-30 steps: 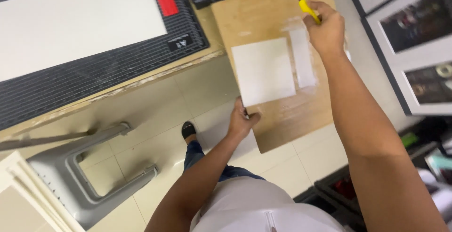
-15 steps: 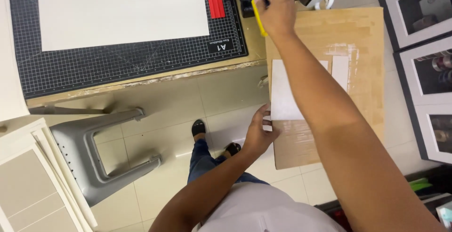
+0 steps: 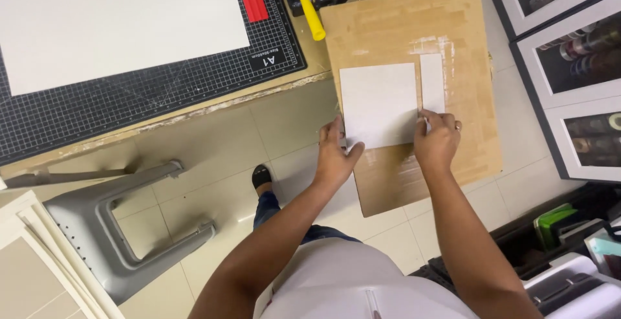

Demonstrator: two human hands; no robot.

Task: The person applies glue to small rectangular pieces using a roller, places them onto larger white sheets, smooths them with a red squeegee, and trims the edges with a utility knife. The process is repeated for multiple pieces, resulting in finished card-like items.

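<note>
Both arms are stretched forward from the body, elbows slightly bent, over a brown board (image 3: 453, 47) that overhangs the edge of the wooden surface (image 3: 194, 115). The left hand (image 3: 335, 156) is laid at the lower left corner of a pale square card (image 3: 378, 104), the thumb spread out under its bottom edge and the fingers pressed along its left edge; the grip is apart, flat against the card rather than clamped on it. The right hand (image 3: 437, 139) is set at the card's lower right corner, fingertips curled down where the card meets a narrow pale strip (image 3: 432, 83); whether the corner is pinched cannot be told.

The card is lying flat on the middle of the board, nearly square, its edges aligned with the board's edges. The strip is placed just beside its right edge, its long axis running away from the person.

A yellow-handled tool (image 3: 310, 15) is seen on the surface just left of the board's far corner, handle end pointing towards the person. A black cutting mat (image 3: 162, 92) with a large pale sheet (image 3: 116, 28) is spread further left.
</note>
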